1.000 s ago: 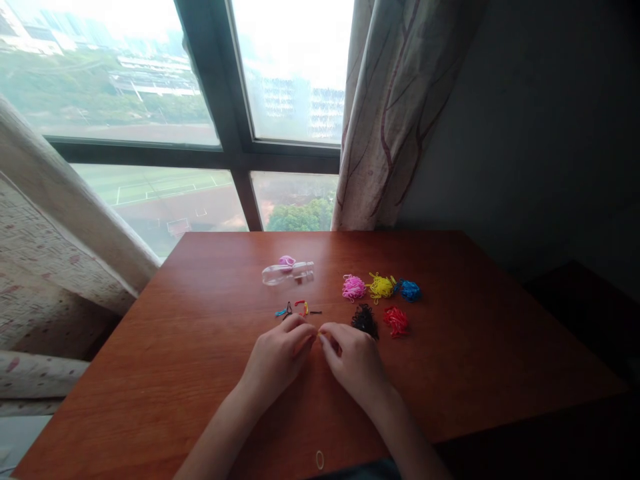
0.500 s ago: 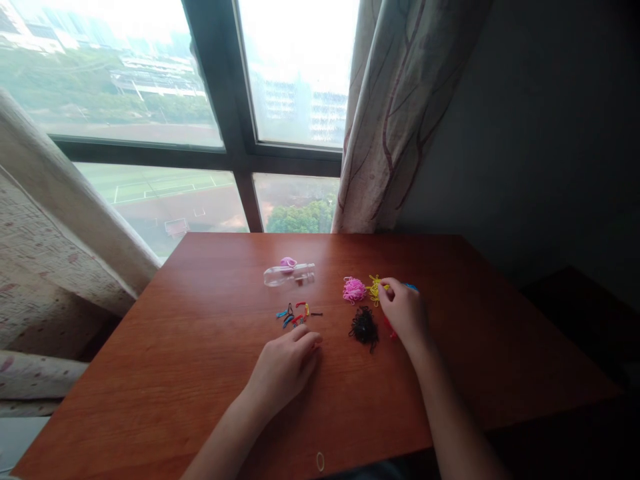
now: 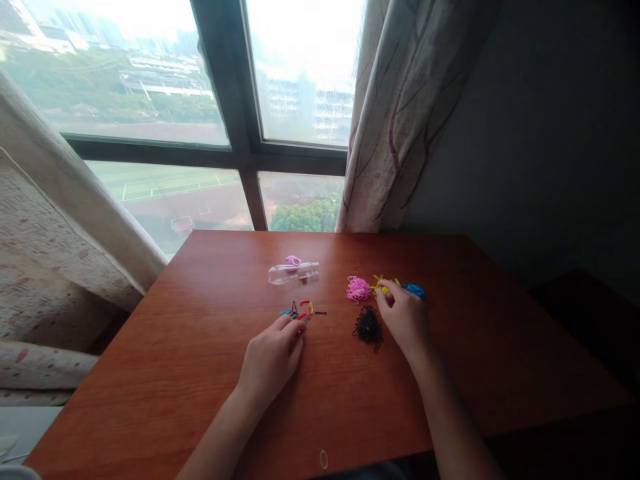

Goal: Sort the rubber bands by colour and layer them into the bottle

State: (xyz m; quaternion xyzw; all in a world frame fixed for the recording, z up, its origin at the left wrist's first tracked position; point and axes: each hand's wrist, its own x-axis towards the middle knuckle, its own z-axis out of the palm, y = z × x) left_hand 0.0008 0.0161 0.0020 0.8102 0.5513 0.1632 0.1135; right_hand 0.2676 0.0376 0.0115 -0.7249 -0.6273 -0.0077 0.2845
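My right hand (image 3: 404, 317) is at the pile of yellow rubber bands (image 3: 385, 287), thumb and forefinger pinched on some of them. Just behind it lies a pile of blue rubber bands (image 3: 415, 291). Pink rubber bands (image 3: 358, 289) are heaped to its left, black rubber bands (image 3: 368, 327) nearer me. My left hand (image 3: 273, 350) rests on the table beside a loose group of mixed-colour rubber bands (image 3: 304, 305), covering part of it. Its fingers are bent together, with the tips at the near bands; whether they hold one is hidden.
A clear plastic bottle-shaped container (image 3: 295, 273) lies behind the mixed bands, with a pink-purple item (image 3: 292, 261) at it. One pale rubber band (image 3: 324, 459) lies by the table's front edge. The wooden table (image 3: 165, 360) ends at a window with curtains (image 3: 395, 113).
My left hand has shifted left and is closer to the mixed bands. My right hand stays at the yellow pile; the red bands beside it are now hidden. The view has turned slightly.
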